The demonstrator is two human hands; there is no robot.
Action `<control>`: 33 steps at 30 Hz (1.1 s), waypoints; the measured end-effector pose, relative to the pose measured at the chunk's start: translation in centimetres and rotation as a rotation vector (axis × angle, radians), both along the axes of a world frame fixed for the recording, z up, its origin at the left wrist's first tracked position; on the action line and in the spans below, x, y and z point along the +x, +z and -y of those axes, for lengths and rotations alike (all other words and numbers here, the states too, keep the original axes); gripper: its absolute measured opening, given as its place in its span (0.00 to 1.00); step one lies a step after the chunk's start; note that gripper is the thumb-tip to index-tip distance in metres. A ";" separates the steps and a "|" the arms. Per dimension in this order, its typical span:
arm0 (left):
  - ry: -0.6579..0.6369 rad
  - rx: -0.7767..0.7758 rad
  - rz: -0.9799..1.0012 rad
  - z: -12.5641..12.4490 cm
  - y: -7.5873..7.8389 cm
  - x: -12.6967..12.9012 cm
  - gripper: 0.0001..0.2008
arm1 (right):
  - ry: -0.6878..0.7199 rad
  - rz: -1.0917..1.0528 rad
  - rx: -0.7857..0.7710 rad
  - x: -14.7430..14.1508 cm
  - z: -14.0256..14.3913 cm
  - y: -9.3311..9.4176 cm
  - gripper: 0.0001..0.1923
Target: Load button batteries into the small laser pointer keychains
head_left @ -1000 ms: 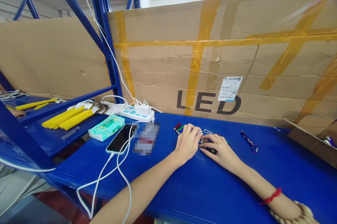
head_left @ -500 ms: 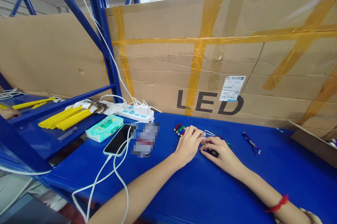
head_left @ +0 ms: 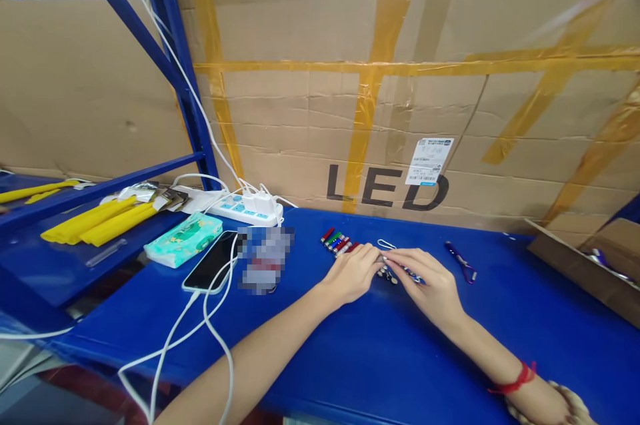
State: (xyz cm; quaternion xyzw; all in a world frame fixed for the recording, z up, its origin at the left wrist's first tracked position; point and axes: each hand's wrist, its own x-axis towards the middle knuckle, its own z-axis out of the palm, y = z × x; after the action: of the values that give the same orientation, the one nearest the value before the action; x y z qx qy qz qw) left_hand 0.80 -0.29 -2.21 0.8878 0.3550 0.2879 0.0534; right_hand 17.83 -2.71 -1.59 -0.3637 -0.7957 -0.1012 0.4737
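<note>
My left hand (head_left: 353, 273) and my right hand (head_left: 433, 284) rest on the blue tabletop (head_left: 380, 352) with their fingertips meeting. Together they pinch a small silver-tipped piece (head_left: 384, 257). Just below the fingertips lie several tiny metal parts (head_left: 389, 273). A row of small coloured cylinders (head_left: 336, 242), red, green and blue, lies just left of my left hand. A thin silver clip (head_left: 386, 244) lies behind the fingertips. A blue keychain piece (head_left: 461, 262) lies to the right of my right hand.
A phone (head_left: 209, 262) on a white cable (head_left: 200, 318), a teal tissue pack (head_left: 183, 248) and a power strip (head_left: 245, 208) sit at the left. Yellow tubes (head_left: 90, 225) lie on the side shelf. A taped "LED" carton (head_left: 400, 112) walls the back; an open box (head_left: 585, 268) stands right.
My fingertips have come up off the tabletop and now pinch together. The dark item under my right hand is no longer seen. The view has shifted slightly, so everything sits further left.
</note>
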 end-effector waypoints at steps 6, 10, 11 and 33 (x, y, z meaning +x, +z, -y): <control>0.043 -0.024 0.014 0.0 -0.2 0.0 0.06 | 0.039 -0.006 -0.017 -0.3 -0.2 -0.5 0.10; 0.093 -0.033 0.030 0.3 0.1 0.0 0.06 | 0.010 0.004 -0.056 -0.2 -0.1 -0.5 0.11; 0.112 -0.034 0.036 0.4 0.1 0.0 0.06 | -0.007 0.015 -0.065 -0.1 -0.1 -0.4 0.11; 0.302 -0.034 -0.008 -0.2 -0.5 0.2 0.13 | -0.214 0.304 -0.355 3.7 -2.0 0.1 0.14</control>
State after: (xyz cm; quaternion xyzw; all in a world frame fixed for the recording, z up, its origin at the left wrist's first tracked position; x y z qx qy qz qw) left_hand 0.98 -0.14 -2.74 0.8245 0.4895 0.2829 0.0230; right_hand 21.50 -0.66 -1.53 -0.5040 -0.8200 -0.0632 0.2638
